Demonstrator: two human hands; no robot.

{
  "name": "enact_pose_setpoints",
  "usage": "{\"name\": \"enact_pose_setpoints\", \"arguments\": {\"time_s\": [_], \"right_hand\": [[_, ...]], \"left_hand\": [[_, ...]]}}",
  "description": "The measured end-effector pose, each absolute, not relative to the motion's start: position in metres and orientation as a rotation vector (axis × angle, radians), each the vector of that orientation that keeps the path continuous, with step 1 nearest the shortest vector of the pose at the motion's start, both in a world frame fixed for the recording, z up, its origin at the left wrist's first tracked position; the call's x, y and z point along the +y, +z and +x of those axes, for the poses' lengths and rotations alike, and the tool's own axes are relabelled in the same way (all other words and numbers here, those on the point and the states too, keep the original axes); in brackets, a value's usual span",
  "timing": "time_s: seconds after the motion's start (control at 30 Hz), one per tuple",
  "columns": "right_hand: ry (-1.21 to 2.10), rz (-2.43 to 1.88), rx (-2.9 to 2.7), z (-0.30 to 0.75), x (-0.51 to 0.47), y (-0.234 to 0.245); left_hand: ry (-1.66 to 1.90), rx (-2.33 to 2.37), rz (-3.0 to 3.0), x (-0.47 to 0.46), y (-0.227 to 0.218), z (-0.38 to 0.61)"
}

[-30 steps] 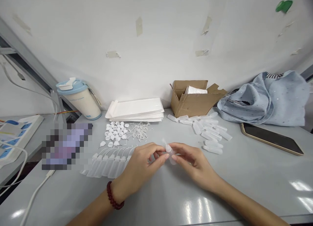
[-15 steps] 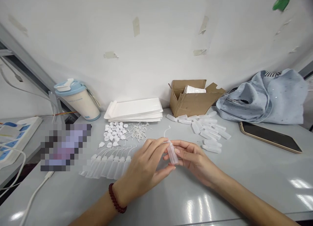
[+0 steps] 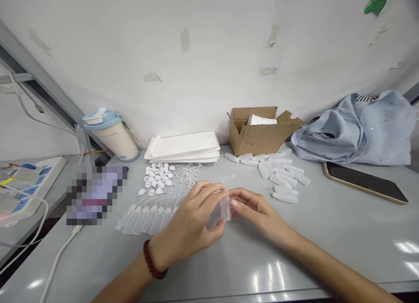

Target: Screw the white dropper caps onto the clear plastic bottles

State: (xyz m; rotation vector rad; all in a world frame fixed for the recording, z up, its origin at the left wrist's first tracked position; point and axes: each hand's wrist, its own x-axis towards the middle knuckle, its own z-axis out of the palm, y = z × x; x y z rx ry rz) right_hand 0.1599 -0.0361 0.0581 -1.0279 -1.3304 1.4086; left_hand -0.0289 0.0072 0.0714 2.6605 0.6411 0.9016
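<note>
A small, translucent white plastic bottle [image 3: 225,209] is held upright by both hands and taken as the centre of the dial; whether its base touches the glossy grey bench [image 3: 327,228] cannot be told; its upper end is gripped and largely covered by the fingers of the left hand [image 3: 197,213], the thumb tip being placed at the base; its side is clasped between the thumb and fingers of the right hand [image 3: 262,215]; a thin, curved white tube [image 3: 228,177] is seen above it at twelve o'clock. At nine o'clock, a row of capped, translucent bottles [image 3: 144,219] is partly hidden by the left hand; at ten, small white plastic caps [image 3: 159,175] are heaped, with a tangle of thin white tubes [image 3: 189,175] beside them; at eleven, flat white paper envelopes [image 3: 183,145] are stacked; at one, an open brown cardboard box [image 3: 253,140] is seen; at two, loose translucent bottles [image 3: 281,180] are scattered.
</note>
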Motion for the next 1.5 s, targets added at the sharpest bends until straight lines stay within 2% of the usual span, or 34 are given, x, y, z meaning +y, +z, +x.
{"name": "enact_pose_setpoints", "arguments": {"time_s": [0.5, 1.5], "right_hand": [[1.386, -1.206, -1.263, 0.162, -0.036, 0.06], [1.365, -1.253, -1.172, 0.165, -0.028, 0.054]], "left_hand": [[0.363, 1.008, 2.58, 0.003, 0.068, -0.11], [0.244, 1.032, 2.573, 0.01, 0.052, -0.121]]}}
